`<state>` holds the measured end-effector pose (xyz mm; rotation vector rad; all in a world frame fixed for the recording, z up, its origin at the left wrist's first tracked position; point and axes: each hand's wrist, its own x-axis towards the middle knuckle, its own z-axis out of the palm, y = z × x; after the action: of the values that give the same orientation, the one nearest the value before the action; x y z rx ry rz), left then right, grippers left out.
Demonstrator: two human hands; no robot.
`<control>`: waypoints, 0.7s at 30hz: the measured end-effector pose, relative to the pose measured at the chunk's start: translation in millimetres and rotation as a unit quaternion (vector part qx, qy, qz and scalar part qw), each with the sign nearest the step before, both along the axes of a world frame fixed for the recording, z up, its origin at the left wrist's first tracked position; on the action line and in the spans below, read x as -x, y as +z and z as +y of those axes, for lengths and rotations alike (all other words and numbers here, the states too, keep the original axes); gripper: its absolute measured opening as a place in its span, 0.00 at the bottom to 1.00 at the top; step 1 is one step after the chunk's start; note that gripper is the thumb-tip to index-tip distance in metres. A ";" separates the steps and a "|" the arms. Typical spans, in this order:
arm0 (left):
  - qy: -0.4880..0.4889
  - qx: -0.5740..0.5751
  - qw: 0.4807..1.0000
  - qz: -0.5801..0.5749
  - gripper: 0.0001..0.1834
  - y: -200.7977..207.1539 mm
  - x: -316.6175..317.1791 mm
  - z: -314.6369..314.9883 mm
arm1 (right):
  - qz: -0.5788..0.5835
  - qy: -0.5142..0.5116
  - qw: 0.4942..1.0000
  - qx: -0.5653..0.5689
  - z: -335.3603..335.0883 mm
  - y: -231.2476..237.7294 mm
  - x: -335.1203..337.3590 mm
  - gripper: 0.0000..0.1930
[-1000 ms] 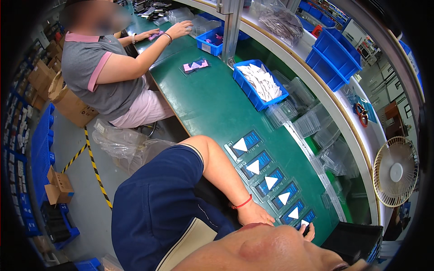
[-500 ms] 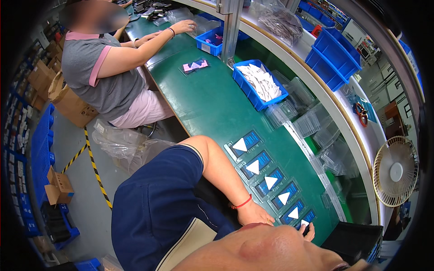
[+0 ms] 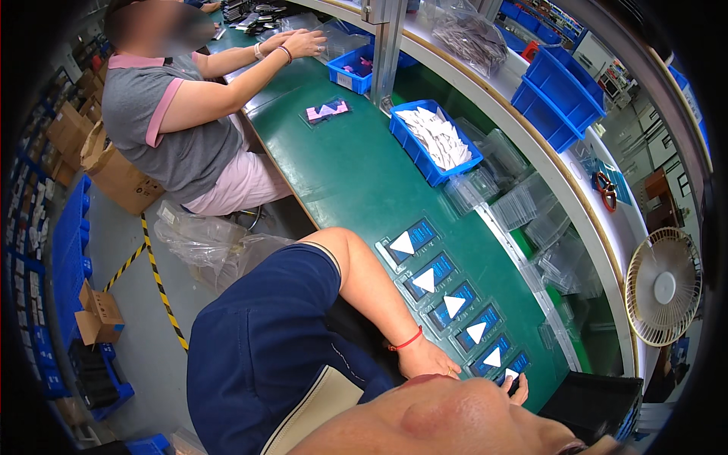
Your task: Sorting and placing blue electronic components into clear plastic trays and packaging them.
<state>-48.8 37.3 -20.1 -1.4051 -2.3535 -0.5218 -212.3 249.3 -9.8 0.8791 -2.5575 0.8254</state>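
A slanting row of clear plastic blister packs [image 3: 453, 305] lies on the green table, each with a dark blue card and a white triangular piece [image 3: 425, 281] on top. My left hand [image 3: 428, 361], with a red string at its wrist, is beside the near end of the row; its fingers are mostly hidden. Only the fingertips of my right hand [image 3: 519, 390] show, closed at the white piece [image 3: 511, 374] on the nearest pack. The rest of that hand is out of sight.
A blue bin of white pieces [image 3: 437, 136] stands farther along the green table [image 3: 334, 174]. A pink piece on clear plastic [image 3: 327, 111] lies near a co-worker [image 3: 178, 114]. A black bin [image 3: 595, 402], clear trays [image 3: 519, 208] and a fan [image 3: 664, 288] are at the right.
The co-worker's hands have drawn together by the clear plastic at the far end. My own hands and the row of packs look the same.
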 end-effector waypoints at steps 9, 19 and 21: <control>-0.001 -0.002 1.000 -0.001 0.17 1.8 -0.1 -0.4 | -0.001 -0.001 1.000 0.003 0.1 -0.4 -0.1 0.16; -0.002 0.005 1.000 0.005 0.17 2.3 -0.6 0.1 | 0.010 0.008 1.000 0.007 2.0 -3.2 0.8 0.16; -0.003 0.008 1.000 0.003 0.17 4.7 -0.7 -0.1 | 0.006 0.007 1.000 0.011 1.8 -4.1 0.9 0.16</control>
<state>-48.1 37.2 -15.4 -1.4190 -2.3544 -0.5001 -213.2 251.1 -13.9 0.8937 -2.5299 0.8475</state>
